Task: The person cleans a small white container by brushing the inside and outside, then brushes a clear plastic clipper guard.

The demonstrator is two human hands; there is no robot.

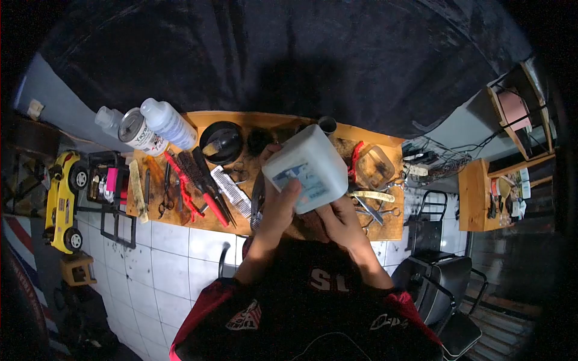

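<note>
A whitish, boxy plastic container [322, 165] with a blue-and-white label is held up tilted over the wooden table. My left hand [280, 201] is closed around its left side, thumb across the label and fingertips showing at the far edge. Just under its lower right corner is my right hand [341, 222], fingers bent inward and partly hidden. A dark brown, soft-looking piece [310, 226] shows between my hands; whether my right hand grips it or the container cannot be made out.
The wooden table [241, 226] carries a black bowl [221, 142] with a brush, a white comb [232, 189], a red-handled brush [211, 204], several scissors and a clear brown tray [374, 167]. Bottles [170, 125] and a can [139, 133] stand at the left. A black chair [442, 289] is at right.
</note>
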